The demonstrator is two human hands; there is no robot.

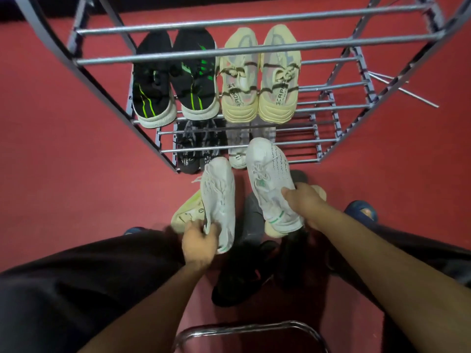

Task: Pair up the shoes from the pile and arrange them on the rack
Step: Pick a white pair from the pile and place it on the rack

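My left hand point(200, 244) grips the heel of a white knit sneaker point(219, 197), toe pointing toward the rack. In my right hand point(304, 202) is the matching white sneaker point(270, 179), raised with its toe over the rack's lowest tier. The grey metal rack point(331, 108) carries a black-and-green pair point(175, 80) and a cream-yellow pair point(260, 77) on a middle tier. A dark grey pair point(196, 146) and a light grey pair point(238, 149) sit on the lowest tier. On the red floor between my legs remain a pale yellow shoe point(186, 212), a grey shoe point(251, 222) and black shoes point(244, 273).
The rack's top bars point(254, 34) cross above the shoes. The right half of each tier holds no shoes. A chrome chair-frame tube point(244, 329) curves at the bottom edge. My feet in blue slippers point(362, 208) flank the pile on the red floor point(63, 149).
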